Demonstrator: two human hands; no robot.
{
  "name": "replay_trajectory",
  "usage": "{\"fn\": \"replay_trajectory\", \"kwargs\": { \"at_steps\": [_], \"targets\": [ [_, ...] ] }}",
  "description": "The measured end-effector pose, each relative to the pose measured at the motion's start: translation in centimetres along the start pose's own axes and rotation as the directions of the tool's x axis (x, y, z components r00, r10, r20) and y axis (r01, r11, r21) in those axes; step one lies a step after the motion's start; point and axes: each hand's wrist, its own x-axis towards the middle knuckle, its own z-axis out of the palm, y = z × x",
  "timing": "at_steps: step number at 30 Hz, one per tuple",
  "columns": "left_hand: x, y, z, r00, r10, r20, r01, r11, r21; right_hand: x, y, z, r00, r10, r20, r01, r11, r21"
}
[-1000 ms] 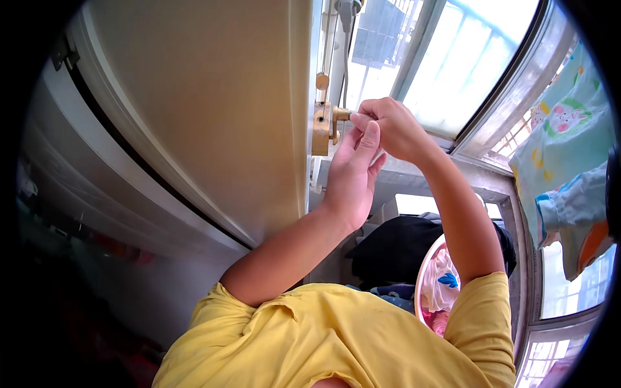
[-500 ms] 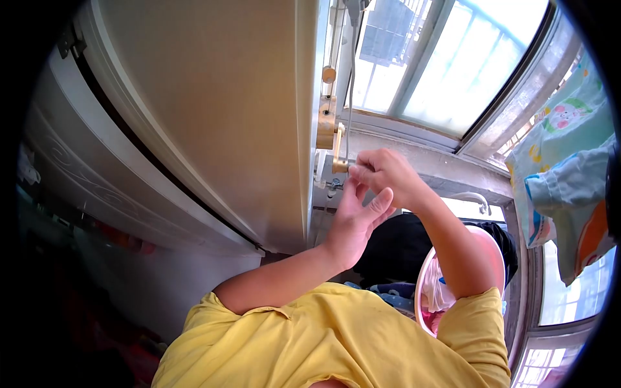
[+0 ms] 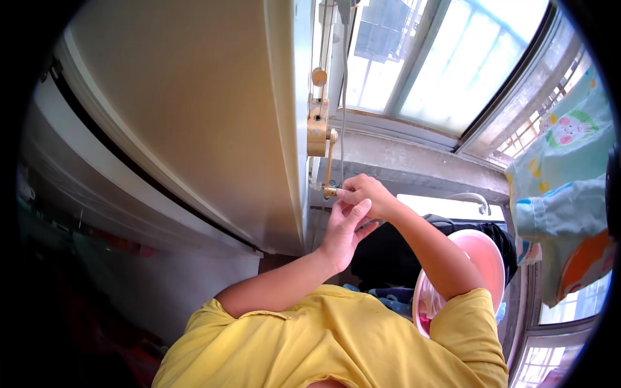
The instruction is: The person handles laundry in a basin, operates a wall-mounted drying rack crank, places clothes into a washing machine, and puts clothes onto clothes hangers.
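Note:
A gold-coloured hand crank winder [image 3: 317, 136] is mounted at the edge beside the large cream door panel, its crank arm hanging downward. My right hand [image 3: 367, 195] closes its thumb and fingers around the crank handle [image 3: 330, 192] at the arm's lower end. Just below and left of it, my left hand [image 3: 341, 238] is raised with the thumb and lower fingers spread. Its upper fingertips come close to the handle and are partly hidden by the right hand, so I cannot tell whether they touch it.
A grey cable [image 3: 345, 84] hangs by the winder. To the left stands the cream panel [image 3: 181, 116]. A pink basin [image 3: 495, 255] holding clothes sits by my right arm, next to dark fabric [image 3: 388, 252]. Patterned clothes [image 3: 559, 194] hang at the right, near the window [image 3: 459, 64].
The crank arm has swung to point lower, taking its handle down. Both hands have moved down and slightly left, and the view has shifted a little.

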Motion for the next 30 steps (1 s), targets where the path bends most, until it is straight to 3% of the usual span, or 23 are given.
{"fn": "replay_trajectory", "kwargs": {
  "at_steps": [6,13,20,27,30],
  "targets": [
    [3.1,-0.6,-1.2,0.998,0.004,-0.061,-0.003,1.0,0.018,2.6,2.2,0.8,0.998,0.058,-0.027,-0.059,0.998,-0.024],
    [7.7,-0.7,-2.7,0.998,0.043,-0.054,-0.041,0.998,0.04,6.5,4.6,0.5,0.993,0.016,-0.115,-0.018,1.0,-0.018],
    [12.3,0.5,-1.7,0.976,0.187,-0.112,-0.181,0.982,0.061,10.5,5.1,-2.4,0.985,0.095,-0.142,-0.093,0.995,0.022],
    [14.3,2.7,1.2,0.956,0.248,-0.154,-0.247,0.969,0.023,12.3,3.7,-5.8,0.972,0.026,-0.235,-0.04,0.998,-0.056],
    [15.2,3.6,2.7,0.926,0.343,-0.158,-0.348,0.937,-0.007,13.0,2.6,-7.0,0.958,0.017,-0.287,-0.044,0.995,-0.088]
  ]
}}
